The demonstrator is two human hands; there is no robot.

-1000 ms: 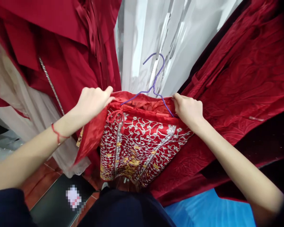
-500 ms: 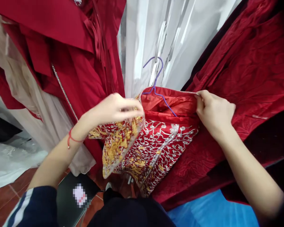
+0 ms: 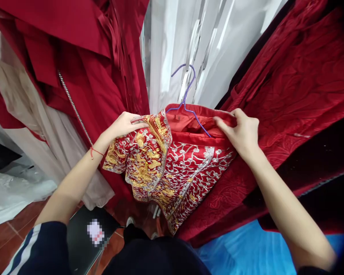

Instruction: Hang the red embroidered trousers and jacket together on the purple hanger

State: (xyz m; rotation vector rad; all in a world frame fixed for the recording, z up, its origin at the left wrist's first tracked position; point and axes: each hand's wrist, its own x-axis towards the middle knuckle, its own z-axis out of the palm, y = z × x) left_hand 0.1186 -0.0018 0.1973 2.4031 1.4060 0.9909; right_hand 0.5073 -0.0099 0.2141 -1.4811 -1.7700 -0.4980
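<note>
A red jacket with gold and silver embroidery hangs on a purple wire hanger. Its front is pulled aside, showing the red lining and a small size label. Beneath it lies a red waistband above a silver-embroidered panel, possibly a skirt. My left hand pinches the jacket's shoulder, thumb in front, the other fingers partly hidden behind the cloth. My right hand is closed on the jacket's opposite edge, thumb inside over the lining and fingers curled behind.
Plain red garments hang on the left, beside pale sheer fabric. Patterned red cloth hangs on the right, white drapes behind. Below are a black seat, blue fabric and a tiled floor.
My left hand has moved left from the collar edge to the shoulder and gripped it, spreading the front flat. My right hand has shifted left, its thumb now further inside the opening.
</note>
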